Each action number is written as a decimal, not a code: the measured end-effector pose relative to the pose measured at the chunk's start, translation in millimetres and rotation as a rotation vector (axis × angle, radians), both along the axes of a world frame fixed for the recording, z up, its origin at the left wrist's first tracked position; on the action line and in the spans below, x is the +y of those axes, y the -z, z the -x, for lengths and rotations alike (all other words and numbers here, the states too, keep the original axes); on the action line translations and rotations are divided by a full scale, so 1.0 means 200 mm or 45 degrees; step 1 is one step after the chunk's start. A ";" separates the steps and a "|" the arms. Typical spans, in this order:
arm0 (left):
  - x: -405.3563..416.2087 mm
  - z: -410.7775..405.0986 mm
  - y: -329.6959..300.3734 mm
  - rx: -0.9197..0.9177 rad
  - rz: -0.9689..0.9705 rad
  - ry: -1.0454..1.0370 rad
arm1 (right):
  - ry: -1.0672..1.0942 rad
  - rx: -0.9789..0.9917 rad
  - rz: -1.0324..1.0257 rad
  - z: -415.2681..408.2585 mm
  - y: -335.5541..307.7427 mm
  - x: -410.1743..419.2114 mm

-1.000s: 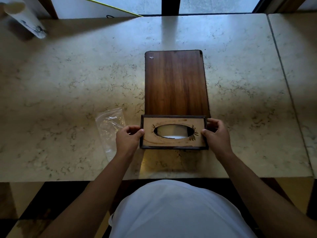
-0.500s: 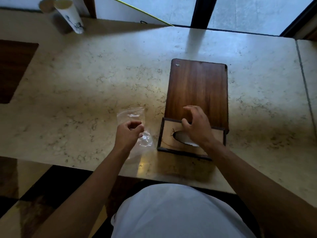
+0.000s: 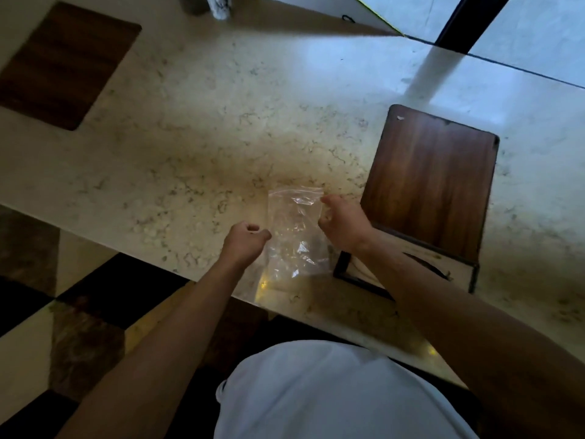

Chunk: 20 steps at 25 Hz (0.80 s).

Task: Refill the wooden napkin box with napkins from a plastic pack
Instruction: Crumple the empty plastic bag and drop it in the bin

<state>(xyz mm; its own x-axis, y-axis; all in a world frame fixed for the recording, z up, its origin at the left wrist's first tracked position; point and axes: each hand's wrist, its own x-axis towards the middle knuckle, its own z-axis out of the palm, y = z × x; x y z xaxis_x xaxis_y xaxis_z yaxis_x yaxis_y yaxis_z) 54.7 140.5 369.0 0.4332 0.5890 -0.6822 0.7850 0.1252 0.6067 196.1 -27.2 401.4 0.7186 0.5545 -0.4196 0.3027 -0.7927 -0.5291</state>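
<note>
We saw a dim, warm-toned frame lit mainly from the upper right, where daylight through the window (image 3: 538,33) washed the marble table (image 3: 221,122) pale blue. A dark diagonal shadow of the window frame (image 3: 468,17) crossed that bright patch. The centre glowed yellowish; the lower left sank into near black. Small glints shone on the clear plastic pack (image 3: 294,236), and we noted a bright reflection at the table edge beneath it. The whole picture was slightly soft with motion blur, and straight edges bowed toward the corners from the wide lens.
</note>
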 end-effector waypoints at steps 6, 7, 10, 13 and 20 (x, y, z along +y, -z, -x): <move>0.01 -0.04 0.03 -0.101 0.237 -0.110 | 0.004 0.118 0.318 0.01 0.07 0.09; 0.02 -0.04 0.03 -0.111 0.268 -0.117 | 0.030 0.159 0.309 0.01 0.08 0.09; 0.03 -0.04 0.04 -0.154 0.359 -0.131 | 0.169 0.336 0.242 0.02 0.11 0.10; 0.05 -0.02 0.02 -0.260 0.482 -0.232 | 0.490 0.589 0.006 0.05 0.09 0.08; 0.05 0.02 -0.09 -0.488 0.513 -0.173 | 0.874 0.836 -0.495 0.08 -0.09 -0.04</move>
